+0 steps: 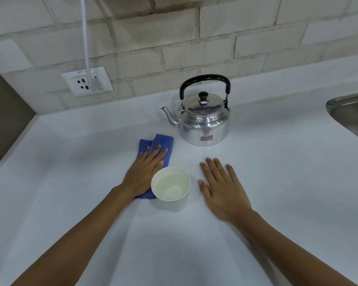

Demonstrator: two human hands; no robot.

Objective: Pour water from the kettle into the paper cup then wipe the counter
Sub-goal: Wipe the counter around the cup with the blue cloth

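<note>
Left hand (pixel 146 174) lies flat, fingers spread, on the folded blue cloth (pixel 161 143) mid-frame; right hand (pixel 222 186) rests splayed on the white worktop (pixel 277 182) beside the water-filled white paper cup (pixel 171 185). The shiny steel kettle (pixel 204 120) sits behind them.

You saw a shiny polished metal kettle (pixel 204 122) with glossy black handle, a soft blue cloth (pixel 159 144), a matt paper cup (pixel 171 185), and a smooth white counter (pixel 277 172).
</note>
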